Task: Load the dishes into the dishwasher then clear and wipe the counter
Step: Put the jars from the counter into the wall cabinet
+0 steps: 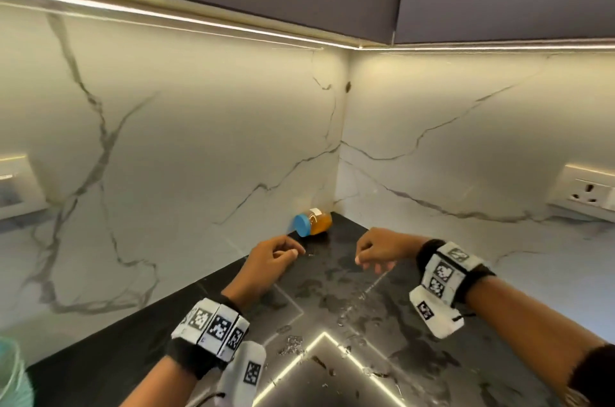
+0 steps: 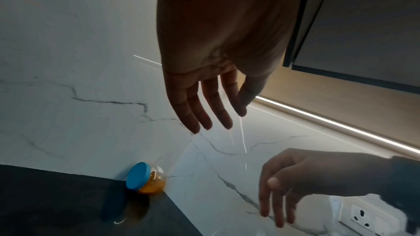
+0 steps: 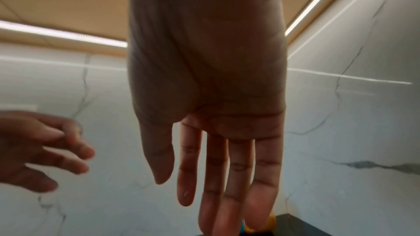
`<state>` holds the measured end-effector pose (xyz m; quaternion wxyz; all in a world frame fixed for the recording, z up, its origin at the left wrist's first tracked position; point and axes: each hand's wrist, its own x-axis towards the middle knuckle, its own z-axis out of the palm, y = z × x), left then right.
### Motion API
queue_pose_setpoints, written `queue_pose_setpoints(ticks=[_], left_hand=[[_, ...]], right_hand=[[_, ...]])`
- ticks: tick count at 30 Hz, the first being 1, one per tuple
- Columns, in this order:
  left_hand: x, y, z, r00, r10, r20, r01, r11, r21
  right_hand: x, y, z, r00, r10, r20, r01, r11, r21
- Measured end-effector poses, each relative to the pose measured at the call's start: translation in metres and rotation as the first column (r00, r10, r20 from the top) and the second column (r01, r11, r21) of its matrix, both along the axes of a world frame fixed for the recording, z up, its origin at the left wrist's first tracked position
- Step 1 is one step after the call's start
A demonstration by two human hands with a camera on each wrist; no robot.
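Observation:
A small clear jar [image 1: 314, 222] with a blue lid and orange contents lies on its side in the far corner of the black counter [image 1: 349, 300], against the marble wall. The jar [image 2: 146, 179] shows the same way in the left wrist view, and a sliver of it [image 3: 271, 221] peeks out behind my right fingers. My left hand [image 1: 283, 251] hovers just in front of the jar, fingers relaxed, holding nothing. My right hand [image 1: 369, 253] hangs a little to the right at the same height, fingers loose and empty. Both wrist views show straight, spread fingers [image 2: 204, 112] [image 3: 227, 177].
The counter is wet, with water patches and small debris [image 1: 293, 345] near the middle. Marble walls close the corner on both sides. A power socket [image 1: 587, 193] sits on the right wall and a switch plate [image 1: 16, 187] on the left. A pale green object [image 1: 13, 373] shows at the lower left.

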<state>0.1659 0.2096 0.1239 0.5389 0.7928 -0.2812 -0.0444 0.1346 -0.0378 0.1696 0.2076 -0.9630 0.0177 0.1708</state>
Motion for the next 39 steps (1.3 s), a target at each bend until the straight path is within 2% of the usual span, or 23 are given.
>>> queue_pose_setpoints(ticks=[5,10,14,23,26,29,31,34,39], left_hand=[[0.037,0.025,-0.008,0.995,0.038,0.088,-0.047,0.993,0.11],[0.089,0.035,0.006,0.947,0.161,0.278,-0.224,0.951,0.213],[0.117,0.036,0.008,0.903,0.228,0.363,-0.312,0.93,0.194],[0.132,0.041,-0.028,0.936,0.241,0.255,-0.291,0.939,0.181],[0.138,0.048,-0.037,0.943,0.257,0.214,-0.296,0.938,0.18],[0.142,0.05,-0.044,0.947,0.274,0.168,-0.303,0.934,0.187],[0.145,0.049,-0.049,0.945,0.269,0.185,-0.302,0.935,0.184],[0.15,0.048,-0.052,0.951,0.26,0.167,-0.29,0.939,0.188],[0.151,0.049,-0.053,0.958,0.262,0.115,-0.281,0.934,0.22]], right_hand=[[0.063,0.02,-0.036,0.997,-0.045,-0.057,0.04,0.994,-0.097],[0.111,0.015,-0.049,0.995,-0.082,-0.052,0.071,0.981,-0.18],[0.163,-0.002,-0.065,0.997,-0.074,-0.015,0.069,0.979,-0.193],[0.254,-0.028,-0.094,0.963,-0.038,0.268,0.127,0.937,-0.326],[0.27,-0.031,-0.101,0.959,-0.018,0.284,0.122,0.927,-0.355],[0.286,-0.029,-0.113,0.97,0.035,0.242,0.074,0.901,-0.428],[0.295,-0.026,-0.122,0.977,0.061,0.203,0.038,0.892,-0.45],[0.306,-0.023,-0.136,0.984,0.045,0.172,0.04,0.885,-0.464],[0.313,-0.019,-0.148,0.963,0.081,0.257,0.101,0.776,-0.622]])
